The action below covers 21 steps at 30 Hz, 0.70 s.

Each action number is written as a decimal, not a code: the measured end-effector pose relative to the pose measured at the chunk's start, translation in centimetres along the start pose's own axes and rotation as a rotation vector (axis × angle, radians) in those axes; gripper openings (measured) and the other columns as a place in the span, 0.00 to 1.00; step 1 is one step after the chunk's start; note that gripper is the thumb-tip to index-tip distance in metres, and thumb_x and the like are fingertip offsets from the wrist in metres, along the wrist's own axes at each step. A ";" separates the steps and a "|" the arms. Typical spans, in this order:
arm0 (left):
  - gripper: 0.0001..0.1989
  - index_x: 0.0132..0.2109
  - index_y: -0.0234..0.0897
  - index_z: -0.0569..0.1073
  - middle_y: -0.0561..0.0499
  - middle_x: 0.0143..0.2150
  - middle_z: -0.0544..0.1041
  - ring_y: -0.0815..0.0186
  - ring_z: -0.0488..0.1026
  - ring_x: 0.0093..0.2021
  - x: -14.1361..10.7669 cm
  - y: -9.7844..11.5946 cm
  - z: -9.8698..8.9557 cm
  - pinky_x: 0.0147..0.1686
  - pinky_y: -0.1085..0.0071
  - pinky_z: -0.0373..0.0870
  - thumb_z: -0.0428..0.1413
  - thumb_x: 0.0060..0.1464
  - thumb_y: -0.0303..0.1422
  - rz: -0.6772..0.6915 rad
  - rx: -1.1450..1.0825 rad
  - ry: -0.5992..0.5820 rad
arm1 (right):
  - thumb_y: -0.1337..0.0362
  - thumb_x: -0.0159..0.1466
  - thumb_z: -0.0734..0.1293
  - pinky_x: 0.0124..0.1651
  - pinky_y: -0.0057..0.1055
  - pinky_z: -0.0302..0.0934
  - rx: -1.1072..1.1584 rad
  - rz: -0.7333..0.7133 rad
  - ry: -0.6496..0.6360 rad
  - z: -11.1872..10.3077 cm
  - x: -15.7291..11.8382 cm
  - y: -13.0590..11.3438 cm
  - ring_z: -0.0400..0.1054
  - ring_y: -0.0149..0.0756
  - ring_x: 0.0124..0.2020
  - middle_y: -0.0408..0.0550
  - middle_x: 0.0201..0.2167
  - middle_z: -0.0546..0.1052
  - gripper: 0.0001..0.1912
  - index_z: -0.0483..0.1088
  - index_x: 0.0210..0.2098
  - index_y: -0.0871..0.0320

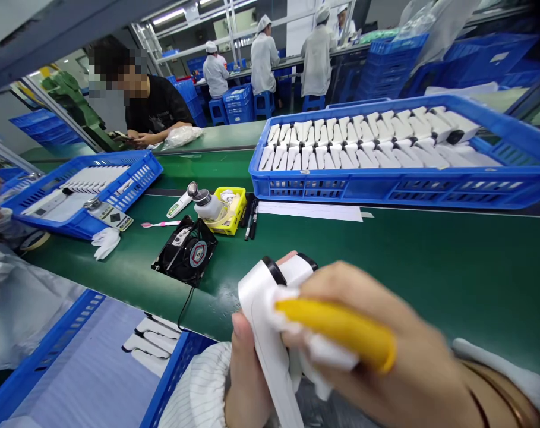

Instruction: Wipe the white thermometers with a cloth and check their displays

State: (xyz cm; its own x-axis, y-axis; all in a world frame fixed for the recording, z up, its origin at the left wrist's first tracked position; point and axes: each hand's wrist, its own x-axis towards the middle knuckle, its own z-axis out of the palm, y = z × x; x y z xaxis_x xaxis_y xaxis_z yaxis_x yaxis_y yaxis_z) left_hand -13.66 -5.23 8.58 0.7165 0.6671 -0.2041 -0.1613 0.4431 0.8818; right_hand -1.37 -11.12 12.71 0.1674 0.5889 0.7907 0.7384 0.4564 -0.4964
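Observation:
My left hand (248,374) is wrapped around a white plastic device (265,333) with black end caps, held tilted near the front of the green bench. My right hand (363,321) is closed on a white cloth (276,306), which is pressed against the upper part of the device. A yellow cover (341,327) sits on one finger of that hand. The right hand and the cloth are blurred by motion.
A blue crate (385,187) of white devices stands at the back right, another crate (149,172) at the left. A black fan (185,252), yellow basket (240,208), bottle (207,207) and markers (252,220) lie between. A person (158,107) sits across.

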 end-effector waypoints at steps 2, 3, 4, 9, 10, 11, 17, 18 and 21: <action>0.31 0.25 0.41 0.66 0.48 0.29 0.68 0.56 0.70 0.43 0.1 0.4 0.3 0.43 0.66 0.70 0.45 0.51 0.65 0.036 -0.102 -0.053 | 0.72 0.68 0.59 0.26 0.29 0.63 -0.010 0.155 0.068 -1.2 0.2 0.5 0.65 0.32 0.26 0.44 0.26 0.70 0.12 0.68 0.30 0.55; 0.31 0.23 0.41 0.66 0.48 0.30 0.69 0.57 0.70 0.42 0.1 0.6 0.4 0.43 0.67 0.68 0.45 0.51 0.64 0.035 -0.137 -0.082 | 0.71 0.69 0.58 0.23 0.28 0.59 -0.004 0.225 0.092 -1.7 0.5 0.7 0.62 0.31 0.23 0.43 0.24 0.67 0.16 0.66 0.25 0.55; 0.31 0.23 0.40 0.67 0.48 0.30 0.70 0.57 0.69 0.41 0.1 0.6 0.4 0.42 0.68 0.67 0.46 0.52 0.64 0.021 -0.165 -0.106 | 0.70 0.69 0.59 0.21 0.28 0.57 0.007 0.287 0.094 -2.1 0.8 1.0 0.60 0.30 0.22 0.42 0.22 0.65 0.19 0.63 0.21 0.56; 0.32 0.24 0.40 0.69 0.49 0.28 0.71 0.60 0.66 0.35 -0.3 0.6 0.2 0.41 0.69 0.63 0.46 0.52 0.64 -0.067 -0.169 -0.140 | 0.67 0.60 0.69 0.15 0.22 0.56 0.099 0.517 -0.057 -2.7 2.1 1.2 0.63 0.27 0.17 0.38 0.22 0.69 0.02 0.72 0.30 0.56; 0.31 0.24 0.40 0.69 0.49 0.28 0.71 0.61 0.65 0.34 -0.4 0.6 0.2 0.39 0.69 0.62 0.47 0.51 0.64 -0.079 -0.154 -0.123 | 0.68 0.59 0.69 0.14 0.20 0.56 0.135 0.547 -0.099 -2.7 2.2 1.1 0.63 0.26 0.16 0.38 0.22 0.70 0.05 0.74 0.35 0.55; 0.31 0.24 0.40 0.69 0.50 0.27 0.70 0.61 0.64 0.33 -0.6 0.6 0.2 0.38 0.69 0.62 0.48 0.50 0.64 -0.090 -0.137 -0.097 | 0.68 0.58 0.69 0.13 0.19 0.55 0.179 0.569 -0.146 -2.6 2.3 1.0 0.63 0.26 0.15 0.37 0.22 0.71 0.08 0.75 0.38 0.55; 0.31 0.21 0.40 0.68 0.50 0.25 0.68 0.61 0.63 0.30 -0.9 0.9 0.5 0.33 0.66 0.58 0.52 0.46 0.65 -0.078 -0.009 0.020 | 0.75 0.53 0.68 0.12 0.16 0.58 0.277 0.681 -0.256 -2.6 2.7 0.2 0.64 0.25 0.14 0.36 0.20 0.74 0.13 0.75 0.36 0.57; 0.31 0.21 0.40 0.67 0.50 0.24 0.67 0.61 0.63 0.30 -0.9 1.0 0.5 0.32 0.66 0.58 0.52 0.45 0.65 -0.080 0.014 0.033 | 0.75 0.52 0.67 0.12 0.16 0.59 0.296 0.698 -0.255 -2.6 2.7 0.2 0.65 0.25 0.15 0.37 0.21 0.75 0.13 0.75 0.36 0.57; 0.31 0.21 0.41 0.66 0.52 0.23 0.66 0.62 0.61 0.27 -1.0 1.0 0.4 0.30 0.67 0.57 0.52 0.45 0.66 -0.089 0.058 0.073 | 0.76 0.52 0.66 0.13 0.16 0.61 0.374 0.746 -0.268 -2.5 2.8 0.2 0.67 0.26 0.16 0.37 0.23 0.76 0.12 0.73 0.35 0.57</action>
State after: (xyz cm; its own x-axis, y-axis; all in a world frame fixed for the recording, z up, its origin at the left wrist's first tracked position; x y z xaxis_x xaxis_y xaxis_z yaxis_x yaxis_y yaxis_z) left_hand -14.28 -5.68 9.81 0.6743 0.6697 -0.3111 -0.0585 0.4684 0.8816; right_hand 0.86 -11.02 15.70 0.3279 0.9364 0.1252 0.2273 0.0505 -0.9725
